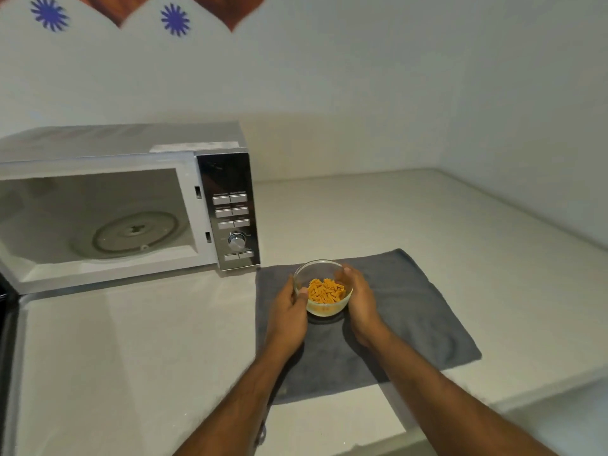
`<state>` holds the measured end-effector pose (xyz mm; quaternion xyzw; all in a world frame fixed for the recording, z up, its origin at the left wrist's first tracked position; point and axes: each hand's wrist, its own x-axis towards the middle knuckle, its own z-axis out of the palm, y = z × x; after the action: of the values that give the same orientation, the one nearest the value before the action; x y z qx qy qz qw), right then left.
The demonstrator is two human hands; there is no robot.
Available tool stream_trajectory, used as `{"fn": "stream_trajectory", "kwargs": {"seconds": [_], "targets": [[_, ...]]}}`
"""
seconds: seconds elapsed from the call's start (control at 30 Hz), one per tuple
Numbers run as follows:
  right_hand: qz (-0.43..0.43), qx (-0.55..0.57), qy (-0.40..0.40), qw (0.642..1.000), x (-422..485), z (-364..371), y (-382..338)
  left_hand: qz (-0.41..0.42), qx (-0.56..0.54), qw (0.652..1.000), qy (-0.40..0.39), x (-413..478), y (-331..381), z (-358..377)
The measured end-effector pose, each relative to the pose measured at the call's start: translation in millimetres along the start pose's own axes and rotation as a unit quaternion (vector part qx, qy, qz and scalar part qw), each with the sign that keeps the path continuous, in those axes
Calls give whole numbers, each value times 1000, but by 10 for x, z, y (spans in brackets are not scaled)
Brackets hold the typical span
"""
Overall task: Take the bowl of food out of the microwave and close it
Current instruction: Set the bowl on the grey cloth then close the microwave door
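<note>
A small glass bowl [324, 284] of orange pasta rests on a grey towel [418, 311] spread on the counter, right of the microwave. My left hand [288, 311] cups the bowl's left side and my right hand [358, 299] cups its right side, thumbs at the rim. The silver microwave [227, 179] stands at the left with its cavity exposed and the glass turntable [135, 233] bare. Its door [8, 307] hangs swung out at the far left edge of the view, only partly visible.
The pale counter [427, 218] runs to the wall at the back and right. Its front edge [444, 432] lies close under my forearms. The microwave's control panel with buttons and a dial [236, 241] faces me beside the towel.
</note>
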<state>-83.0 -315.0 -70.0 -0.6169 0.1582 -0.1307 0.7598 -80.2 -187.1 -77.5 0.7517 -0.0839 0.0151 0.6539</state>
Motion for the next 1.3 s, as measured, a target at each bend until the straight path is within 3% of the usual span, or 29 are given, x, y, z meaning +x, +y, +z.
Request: {"fn": "stream_trajectory", "kwargs": {"seconds": [0.17,0.4,0.53,0.63,0.77,1.1,1.2,1.3], "targets": [[-4,5,20,1000,-23,-97,39,-25,51,998,-6,-1,-30,89],[-44,-23,50,998,-118,-113,-3,-74,14,997,13,-62,42,-51],[-176,-118,118,970,-266,-111,-65,-53,24,997,40,-186,45,-332],[-301,-153,105,935,-452,49,-120,-31,17,997,62,-339,78,-588],[-298,-135,45,944,-702,501,-42,-11,10,994,107,-615,100,-955],[-310,-133,-116,934,-1264,1376,248,160,183,954,175,-1294,139,-1942],[-333,-142,-149,920,-1451,1579,236,262,244,914,190,-1553,312,-2112],[-363,-142,-186,902,-1613,1738,215,415,254,840,239,-1790,519,-2231]]}}
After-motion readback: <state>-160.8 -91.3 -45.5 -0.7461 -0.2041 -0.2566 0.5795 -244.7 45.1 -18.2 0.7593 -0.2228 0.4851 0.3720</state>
